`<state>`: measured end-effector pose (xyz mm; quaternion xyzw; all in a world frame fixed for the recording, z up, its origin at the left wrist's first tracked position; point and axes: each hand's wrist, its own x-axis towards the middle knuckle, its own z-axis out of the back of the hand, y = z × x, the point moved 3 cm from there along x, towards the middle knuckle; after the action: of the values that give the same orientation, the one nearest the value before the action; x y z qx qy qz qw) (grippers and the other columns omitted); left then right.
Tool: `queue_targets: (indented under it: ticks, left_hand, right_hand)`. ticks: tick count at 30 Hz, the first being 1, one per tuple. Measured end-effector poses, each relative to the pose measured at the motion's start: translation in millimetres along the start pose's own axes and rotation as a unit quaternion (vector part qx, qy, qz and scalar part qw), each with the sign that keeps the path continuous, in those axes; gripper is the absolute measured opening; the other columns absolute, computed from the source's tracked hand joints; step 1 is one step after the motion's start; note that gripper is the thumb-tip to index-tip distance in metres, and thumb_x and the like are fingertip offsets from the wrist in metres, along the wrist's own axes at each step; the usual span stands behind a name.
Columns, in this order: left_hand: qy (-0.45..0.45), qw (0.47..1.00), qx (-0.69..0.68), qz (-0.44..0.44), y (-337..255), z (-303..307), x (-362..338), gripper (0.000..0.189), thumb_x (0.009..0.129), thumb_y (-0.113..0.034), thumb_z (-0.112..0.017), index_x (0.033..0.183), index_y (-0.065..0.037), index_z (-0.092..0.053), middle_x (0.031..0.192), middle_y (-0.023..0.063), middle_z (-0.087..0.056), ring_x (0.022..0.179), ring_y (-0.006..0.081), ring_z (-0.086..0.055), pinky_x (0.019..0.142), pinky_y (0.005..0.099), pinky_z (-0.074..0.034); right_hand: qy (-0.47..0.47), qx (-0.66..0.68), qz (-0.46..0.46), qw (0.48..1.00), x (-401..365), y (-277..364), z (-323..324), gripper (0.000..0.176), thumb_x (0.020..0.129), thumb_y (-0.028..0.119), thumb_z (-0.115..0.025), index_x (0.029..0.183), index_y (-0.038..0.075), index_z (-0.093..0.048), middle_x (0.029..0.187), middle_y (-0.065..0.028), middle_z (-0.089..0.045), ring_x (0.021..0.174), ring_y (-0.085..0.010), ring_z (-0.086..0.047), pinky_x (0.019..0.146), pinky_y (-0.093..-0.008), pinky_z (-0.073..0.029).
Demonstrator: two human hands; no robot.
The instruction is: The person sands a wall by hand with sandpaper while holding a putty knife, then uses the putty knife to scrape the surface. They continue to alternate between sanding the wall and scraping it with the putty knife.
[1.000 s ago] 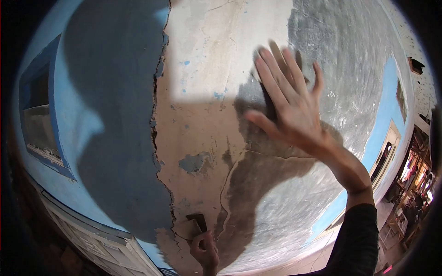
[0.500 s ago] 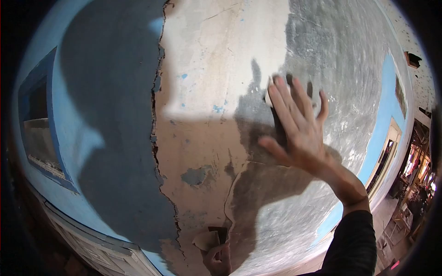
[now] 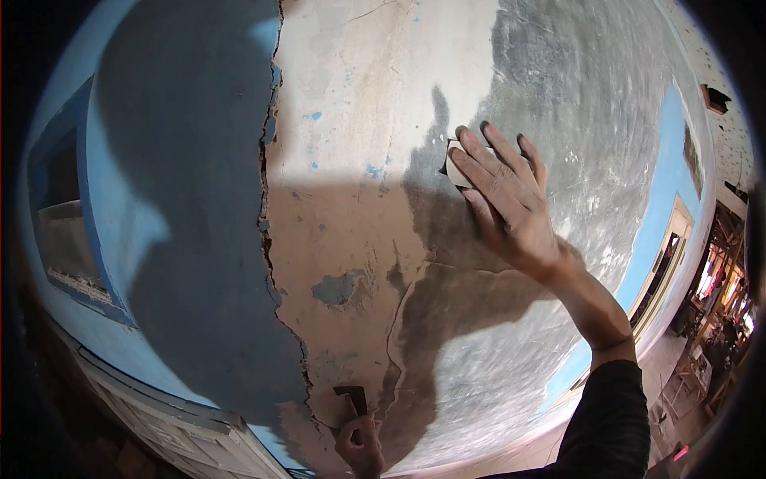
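Against the grey wall (image 3: 590, 176), my right hand (image 3: 511, 203) presses a small piece of sandpaper (image 3: 460, 169). The paper's pale backing shows past the fingers on the left, with a dark edge behind it; most of it is hidden under the palm. Low in the view, my left hand (image 3: 361, 443) has its fingers closed around a bent sheet (image 3: 333, 405), pale on one side and dark on the other, that resembles sandpaper. This sheet overlaps the tan plaster near the lower end of a long crack (image 3: 268, 239).
Blue paint covers the left part of the wall, where a blue-framed window (image 3: 76, 219) sits. A pale panelled door (image 3: 171, 427) is below it. On the right are another opening (image 3: 658, 275) and a cluttered area (image 3: 722, 295). Shadows fall across the wall.
My right hand has slid slightly left on the wall, and its thumb has drawn in from being spread. My left hand and its sheet have shifted left and turned.
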<state>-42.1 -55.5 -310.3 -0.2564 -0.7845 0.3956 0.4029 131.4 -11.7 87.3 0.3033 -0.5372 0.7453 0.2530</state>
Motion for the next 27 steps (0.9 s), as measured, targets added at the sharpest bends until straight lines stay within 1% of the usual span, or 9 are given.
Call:
queue_targets:
  ticks: [1, 4, 5, 8, 13, 19, 22, 25, 27]
  left_hand:
    - [0.003, 0.999, 0.03, -0.033, -4, 1, 2, 0.016, 0.09, -0.015, -0.063, 0.086, 0.0, -0.062, 0.066, 0.0078, -0.06, 0.042, 0.0092, -0.046, 0.045, 0.0257, -0.041]
    - [0.029, 0.989, -0.027, 0.141, -19, 3, -1, 0.017, 0.09, -0.017, -0.062, 0.088, 0.0, -0.062, 0.069, 0.0077, -0.06, 0.046, 0.0115, -0.049, 0.046, 0.0273, -0.041]
    - [0.027, 0.992, -0.018, 0.126, -21, 3, -1, 0.017, 0.09, -0.017, -0.062, 0.088, 0.0, -0.062, 0.07, 0.0077, -0.06, 0.05, 0.0121, -0.051, 0.049, 0.0277, -0.042]
    - [0.024, 0.996, 0.003, 0.084, -31, 0, 1, 0.018, 0.091, -0.019, -0.061, 0.088, 0.0, -0.062, 0.072, 0.0073, -0.06, 0.06, 0.0136, -0.054, 0.057, 0.0288, -0.044]
    - [0.036, 0.997, 0.011, 0.068, -55, -17, 3, 0.018, 0.091, -0.018, -0.06, 0.089, 0.0, -0.063, 0.075, 0.0066, -0.06, 0.069, 0.0143, -0.056, 0.066, 0.029, -0.045]
    - [0.04, 0.998, 0.001, 0.042, -76, -28, 9, 0.021, 0.091, -0.019, -0.059, 0.09, 0.002, -0.064, 0.076, 0.0066, -0.06, 0.07, 0.0156, -0.056, 0.067, 0.0299, -0.046]
    - [0.044, 0.998, -0.011, 0.041, -76, -29, 8, 0.022, 0.091, -0.019, -0.059, 0.089, 0.002, -0.063, 0.077, 0.0076, -0.06, 0.071, 0.0164, -0.057, 0.068, 0.031, -0.047]
    - [0.038, 0.998, -0.021, 0.055, -82, -30, 6, 0.021, 0.091, -0.018, -0.06, 0.089, 0.003, -0.063, 0.079, 0.0093, -0.061, 0.072, 0.0174, -0.058, 0.068, 0.0319, -0.048]
    - [0.032, 0.998, -0.01, 0.051, -79, -29, 6, 0.02, 0.091, -0.017, -0.06, 0.089, 0.003, -0.063, 0.079, 0.01, -0.062, 0.072, 0.0179, -0.058, 0.068, 0.0326, -0.049]
  right_hand:
    - [-0.006, 0.014, 0.015, 1.0, 0, -2, 3, 0.033, 0.091, 0.008, -0.057, 0.123, 0.01, -0.059, 0.14, -0.0078, -0.048, 0.136, -0.0277, -0.035, 0.111, -0.0466, -0.022]
    - [-0.101, 0.122, 0.021, 0.987, 0, -16, 11, 0.023, 0.091, 0.006, -0.057, 0.112, 0.009, -0.065, 0.128, -0.0075, -0.057, 0.129, -0.024, -0.043, 0.106, -0.0406, -0.031]
    - [-0.147, 0.168, 0.016, 0.975, -1, -19, 15, 0.02, 0.091, 0.006, -0.058, 0.108, 0.008, -0.067, 0.123, -0.0072, -0.06, 0.125, -0.0225, -0.046, 0.105, -0.0383, -0.033]
    - [-0.192, 0.215, -0.177, 0.941, -18, -26, 40, 0.014, 0.092, 0.007, -0.058, 0.102, 0.007, -0.068, 0.107, -0.0048, -0.064, 0.113, -0.0188, -0.052, 0.098, -0.0338, -0.038]
    - [-0.185, 0.579, -0.309, 0.731, -31, -35, 42, 0.024, 0.099, 0.018, -0.052, 0.116, 0.0, -0.052, 0.093, -0.0085, -0.063, 0.079, -0.0078, -0.058, 0.068, -0.0215, -0.047]
    - [-0.134, 0.67, -0.37, 0.629, -45, -29, 33, 0.032, 0.095, 0.007, -0.055, 0.121, 0.004, -0.036, 0.094, -0.0087, -0.059, 0.078, -0.0101, -0.06, 0.067, -0.0266, -0.053]
    - [-0.129, 0.666, -0.368, 0.636, -40, -22, 40, 0.043, 0.091, -0.003, -0.055, 0.126, 0.003, -0.031, 0.096, -0.0093, -0.058, 0.081, -0.0112, -0.061, 0.071, -0.0275, -0.054]
    - [-0.227, 0.624, -0.253, 0.703, -30, -17, 56, 0.042, 0.086, -0.007, -0.057, 0.123, 0.002, -0.039, 0.099, -0.0105, -0.058, 0.086, -0.0121, -0.061, 0.075, -0.027, -0.055]
    - [-0.222, 0.468, -0.15, 0.842, -25, -24, 62, 0.038, 0.081, -0.007, -0.062, 0.116, 0.002, -0.048, 0.1, -0.0112, -0.057, 0.087, -0.0134, -0.061, 0.075, -0.0264, -0.055]
